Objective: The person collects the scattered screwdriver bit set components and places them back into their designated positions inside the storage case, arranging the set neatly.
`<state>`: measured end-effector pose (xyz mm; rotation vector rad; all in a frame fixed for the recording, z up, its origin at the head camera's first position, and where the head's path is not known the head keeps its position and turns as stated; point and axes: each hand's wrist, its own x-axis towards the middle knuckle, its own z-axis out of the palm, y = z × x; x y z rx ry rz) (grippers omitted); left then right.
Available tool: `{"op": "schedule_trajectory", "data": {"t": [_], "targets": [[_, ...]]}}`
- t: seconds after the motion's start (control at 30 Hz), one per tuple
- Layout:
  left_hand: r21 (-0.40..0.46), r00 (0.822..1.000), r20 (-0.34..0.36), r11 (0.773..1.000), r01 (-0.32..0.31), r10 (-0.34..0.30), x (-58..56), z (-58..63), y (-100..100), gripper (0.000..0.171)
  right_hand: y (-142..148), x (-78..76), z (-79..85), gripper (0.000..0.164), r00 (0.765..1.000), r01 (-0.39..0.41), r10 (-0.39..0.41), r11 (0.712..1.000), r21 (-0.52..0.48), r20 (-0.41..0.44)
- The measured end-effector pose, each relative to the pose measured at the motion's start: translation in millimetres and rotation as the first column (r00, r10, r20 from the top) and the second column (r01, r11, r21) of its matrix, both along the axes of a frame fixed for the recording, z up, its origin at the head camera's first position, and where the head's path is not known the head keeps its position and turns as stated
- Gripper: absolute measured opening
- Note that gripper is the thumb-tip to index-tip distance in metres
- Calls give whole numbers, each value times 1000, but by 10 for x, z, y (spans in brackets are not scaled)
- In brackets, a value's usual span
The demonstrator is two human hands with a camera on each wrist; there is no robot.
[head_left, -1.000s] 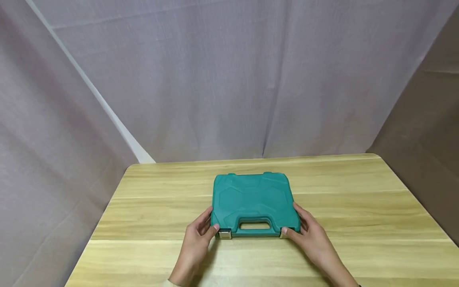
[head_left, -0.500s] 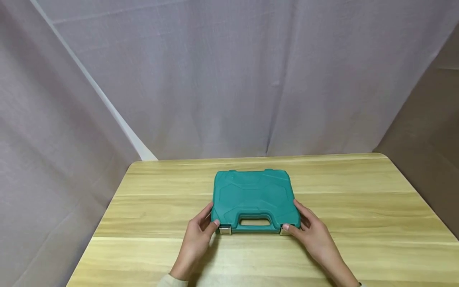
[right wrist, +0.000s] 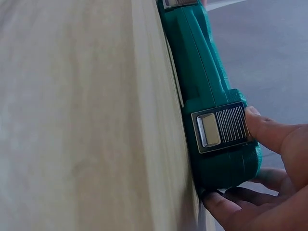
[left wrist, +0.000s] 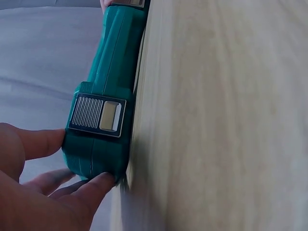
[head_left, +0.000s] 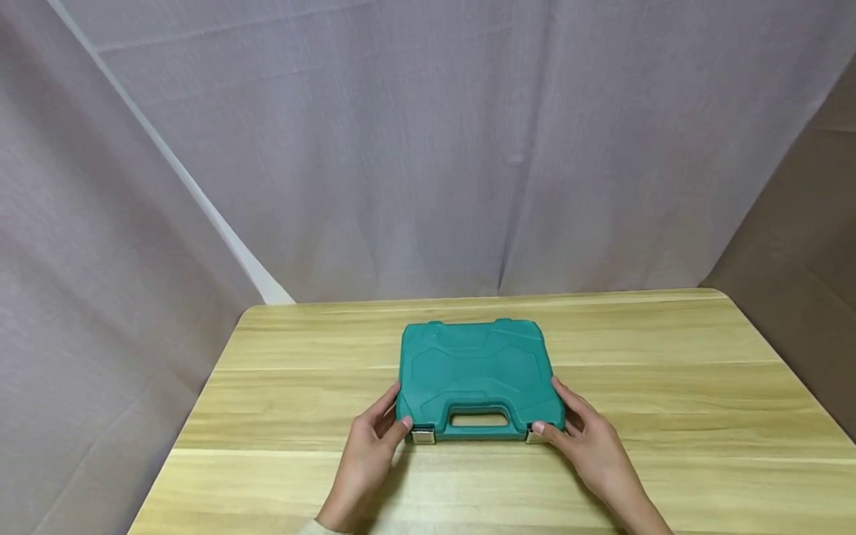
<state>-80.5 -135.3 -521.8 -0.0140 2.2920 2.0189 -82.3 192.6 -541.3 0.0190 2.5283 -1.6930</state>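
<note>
A green plastic carrying case (head_left: 475, 364) lies flat and closed on the wooden table, its cut-out handle towards the person. My left hand (head_left: 366, 449) holds the case's front left corner, thumb on the top edge beside a metal latch (left wrist: 97, 114) and fingers along the side. At the opposite front corner, my right hand (head_left: 591, 446) grips in the same manner, its thumb at the edge of the other metal latch (right wrist: 221, 127). Both latches lie flat against the case's front. Whatever the case contains is hidden.
The wooden table (head_left: 307, 409) extends around the case on all sides. Grey cloth (head_left: 374, 148) hangs behind its back edge and to the left, and a browner cloth (head_left: 802, 260) hangs on the right. A pale strip (head_left: 221, 223) shows between the back and left cloths.
</note>
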Motion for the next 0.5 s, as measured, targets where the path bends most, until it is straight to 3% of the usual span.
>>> {"op": "schedule_trajectory", "data": {"t": [0.2,0.33,0.4,0.5], "targets": [[-16,999,3,999,35,-35,-16,24,-33,59,-5,8,4,87,1000,2,-1,1000,20,-28],[-147,998,-46,989,25,-32,-33,88,-99,54,7,14,41,83,998,13,-9,997,72,-64],[-263,993,-116,965,-14,-17,-48,141,-135,52,33,19,83,80,992,34,-18,992,124,-122],[-460,969,-248,881,-110,-8,-78,227,-186,55,91,9,162,78,973,74,-23,974,216,-231]]}}
